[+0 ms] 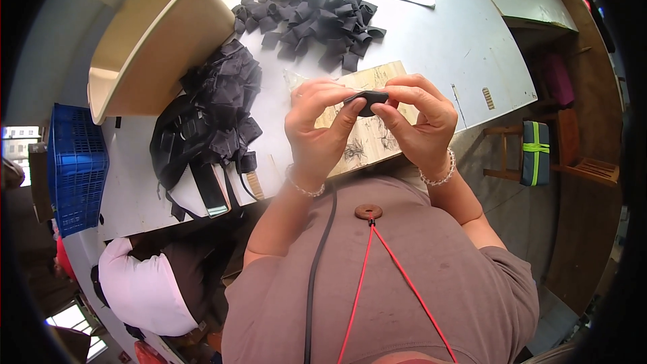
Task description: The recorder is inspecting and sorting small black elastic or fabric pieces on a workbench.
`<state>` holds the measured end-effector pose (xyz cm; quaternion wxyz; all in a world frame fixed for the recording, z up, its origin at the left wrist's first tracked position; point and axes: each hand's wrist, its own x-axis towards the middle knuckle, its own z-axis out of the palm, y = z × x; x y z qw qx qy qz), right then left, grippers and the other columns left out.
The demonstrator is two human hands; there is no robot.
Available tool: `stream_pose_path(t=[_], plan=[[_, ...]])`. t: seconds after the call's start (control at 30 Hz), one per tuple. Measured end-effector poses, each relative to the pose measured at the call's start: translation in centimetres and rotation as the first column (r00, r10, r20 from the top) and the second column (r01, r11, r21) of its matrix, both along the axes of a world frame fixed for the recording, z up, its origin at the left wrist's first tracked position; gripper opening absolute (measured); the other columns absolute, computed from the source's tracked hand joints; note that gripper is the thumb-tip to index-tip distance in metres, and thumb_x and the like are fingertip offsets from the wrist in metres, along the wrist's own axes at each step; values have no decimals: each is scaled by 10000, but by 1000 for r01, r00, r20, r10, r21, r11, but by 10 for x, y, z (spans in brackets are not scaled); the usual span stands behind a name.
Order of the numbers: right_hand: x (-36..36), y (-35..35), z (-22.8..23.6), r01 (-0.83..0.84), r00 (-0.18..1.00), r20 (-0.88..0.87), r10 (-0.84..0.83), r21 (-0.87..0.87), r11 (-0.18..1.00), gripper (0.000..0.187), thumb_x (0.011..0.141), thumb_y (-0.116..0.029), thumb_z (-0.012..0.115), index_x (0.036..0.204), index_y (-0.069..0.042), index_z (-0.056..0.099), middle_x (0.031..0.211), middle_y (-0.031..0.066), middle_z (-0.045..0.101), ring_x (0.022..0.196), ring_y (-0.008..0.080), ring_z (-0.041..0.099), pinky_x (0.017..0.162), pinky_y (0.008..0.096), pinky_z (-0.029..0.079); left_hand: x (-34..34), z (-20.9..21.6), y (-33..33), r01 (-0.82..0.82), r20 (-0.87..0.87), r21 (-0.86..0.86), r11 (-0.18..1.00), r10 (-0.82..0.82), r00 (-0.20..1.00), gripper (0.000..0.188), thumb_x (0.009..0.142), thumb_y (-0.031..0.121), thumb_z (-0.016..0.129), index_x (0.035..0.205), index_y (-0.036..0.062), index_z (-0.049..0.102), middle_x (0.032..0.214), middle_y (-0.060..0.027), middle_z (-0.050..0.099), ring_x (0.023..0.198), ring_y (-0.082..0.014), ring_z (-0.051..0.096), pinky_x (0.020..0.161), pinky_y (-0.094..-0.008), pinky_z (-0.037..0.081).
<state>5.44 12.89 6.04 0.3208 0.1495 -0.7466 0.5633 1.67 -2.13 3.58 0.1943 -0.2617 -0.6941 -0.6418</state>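
Note:
A small black fabric piece (pixel 368 102), bent into a curve, is pinched between both my hands over a pale wooden board (pixel 384 75). My left hand (pixel 315 121) grips its left end with thumb and fingertips. At the right end, the thumb and fingers of my right hand (pixel 423 118) are closed on it too. Dark threads or marks show on the board below. Beyond the board lies a loose pile of similar black fabric pieces (pixel 306 23). Left of my hands is a second heap of black pieces (pixel 226 87), with black straps (pixel 210 189) hanging toward the table's near edge.
A cream plastic bin (pixel 158 40) stands tilted at the table's far left, and a blue crate (pixel 77 168) is beside the table. A person in a pale top (pixel 145 286) is at lower left. Right of the table stands a stool with a dark, green-strapped cushion (pixel 534 154).

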Motion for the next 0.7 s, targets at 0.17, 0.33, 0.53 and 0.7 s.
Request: stream_pose_path(t=[0.17,0.33,0.53,0.7], plan=[[0,1,-13,47,998,-51,-42,102,994,181,691,52,731,851,-17,682,778,73,637,641,123,614,537,230,503,0,-1,-2,-1,-67,-88,996,-5,998,116,740,108,737,832,71,679,796,-32,654,821,-197,576,808,-303,384],[0,-2,-11,66,997,-53,-60,119,991,173,693,42,732,846,-23,681,773,69,629,621,112,605,520,223,496,-3,-6,-5,23,-93,-97,995,-32,995,122,758,122,729,837,55,665,812,-43,647,820,-191,578,796,-296,402],[-5,-11,-10,76,997,-24,-74,126,989,155,696,30,732,830,-18,672,768,59,624,591,107,600,499,219,487,-4,-22,-2,146,172,198,969,-181,968,127,825,100,677,902,9,634,874,-71,625,829,-150,565,765,-259,438],[-4,-8,-16,69,998,4,-70,140,988,133,698,28,731,805,-12,663,741,56,620,573,108,600,490,220,481,-1,-20,0,192,248,305,933,-273,930,132,842,102,662,914,-3,628,881,-66,632,826,-129,562,769,-247,436]])
